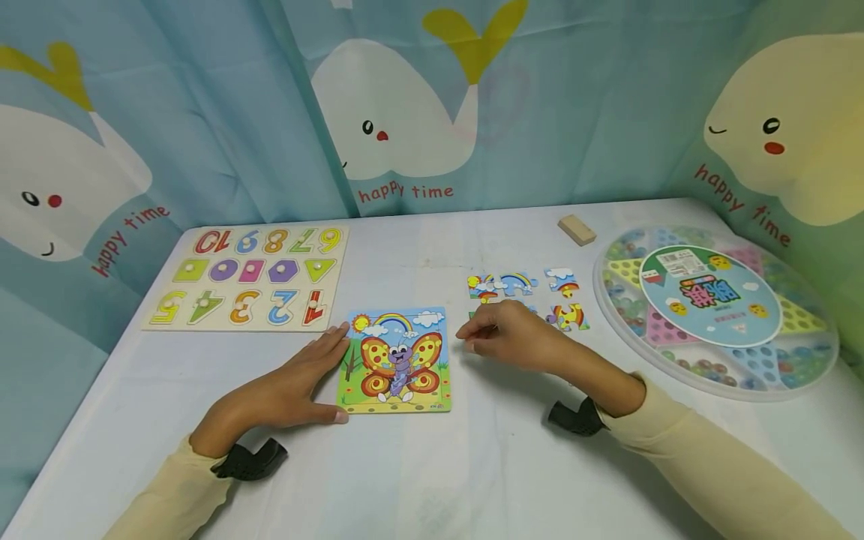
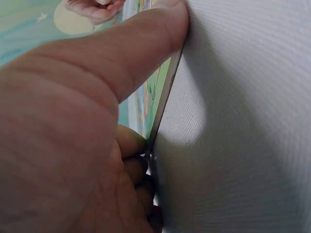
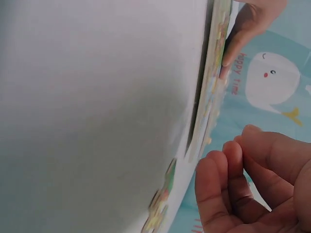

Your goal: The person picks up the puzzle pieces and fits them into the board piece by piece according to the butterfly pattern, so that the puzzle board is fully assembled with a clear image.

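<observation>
A square butterfly puzzle board [image 1: 398, 360] lies flat on the table. My left hand [image 1: 290, 382] is against its left side, fingers along the edge and thumb at the near corner. The left wrist view shows the thumb [image 2: 146, 43] touching the board's edge. Just right of the board hovers my right hand [image 1: 516, 335], loosely curled, with nothing visible between its fingertips [image 3: 233, 150]. Beyond it are several loose jigsaw pieces, among them a rainbow piece [image 1: 516, 283], a sun piece [image 1: 481, 286] and a butterfly-wing piece [image 1: 570, 316]. The right hand partly hides other pieces.
A wooden number-and-shape peg board [image 1: 223, 292] lies at the back left. On the right is a round, clear-lidded game set [image 1: 709, 296] with colored marbles. A small wooden block [image 1: 577, 229] sits near the table's far edge, below the whale curtain [image 1: 574, 120].
</observation>
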Available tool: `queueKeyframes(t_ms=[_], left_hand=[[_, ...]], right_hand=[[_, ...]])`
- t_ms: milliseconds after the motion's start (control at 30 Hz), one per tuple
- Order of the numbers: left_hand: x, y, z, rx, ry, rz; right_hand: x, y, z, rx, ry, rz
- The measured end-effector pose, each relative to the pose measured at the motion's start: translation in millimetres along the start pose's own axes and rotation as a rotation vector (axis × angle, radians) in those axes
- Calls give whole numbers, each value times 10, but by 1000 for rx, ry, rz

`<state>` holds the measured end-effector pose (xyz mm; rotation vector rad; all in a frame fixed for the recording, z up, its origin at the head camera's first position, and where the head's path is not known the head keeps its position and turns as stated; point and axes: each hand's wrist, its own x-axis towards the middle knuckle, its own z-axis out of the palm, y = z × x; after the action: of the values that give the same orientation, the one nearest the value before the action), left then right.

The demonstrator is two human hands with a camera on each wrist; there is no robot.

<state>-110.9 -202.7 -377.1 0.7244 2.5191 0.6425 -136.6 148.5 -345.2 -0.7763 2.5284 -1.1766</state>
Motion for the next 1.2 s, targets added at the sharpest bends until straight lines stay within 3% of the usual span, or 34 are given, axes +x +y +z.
queueKeyframes(t_ms=[467, 933, 1200], left_hand=[[-10, -19, -4, -5, -5, 20], [9, 0, -7, 5, 2, 4], [11, -9, -5, 7, 1, 9]], right_hand=[[-220, 151, -156, -18, -15, 33], [-480, 329, -419, -50, -35, 12], [-663, 443, -570, -42, -28, 96]])
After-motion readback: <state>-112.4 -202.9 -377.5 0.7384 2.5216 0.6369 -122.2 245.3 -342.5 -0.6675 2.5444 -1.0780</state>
